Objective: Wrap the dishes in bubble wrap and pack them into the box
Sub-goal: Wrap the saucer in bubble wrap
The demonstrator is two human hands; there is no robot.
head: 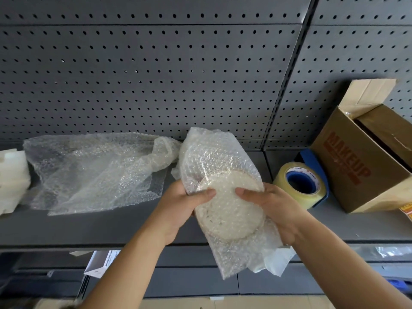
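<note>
A round white plate [229,210] sits inside a sheet of bubble wrap [209,157], held up above the front edge of the grey shelf. My left hand [180,204] grips the bundle's left side, thumb across the plate. My right hand [272,206] grips its right side, thumb on the plate's rim. The wrap's ends stick out above and below the plate. An open brown cardboard box [361,168] marked MAKEUP stands tilted at the right of the shelf. A stack of white dishes [12,179] shows at the far left edge.
More loose bubble wrap [93,170] lies spread on the grey shelf [66,226] at the left. A roll of clear packing tape [301,184] on a blue dispenser stands between the bundle and the box. A grey pegboard wall [156,74] backs the shelf.
</note>
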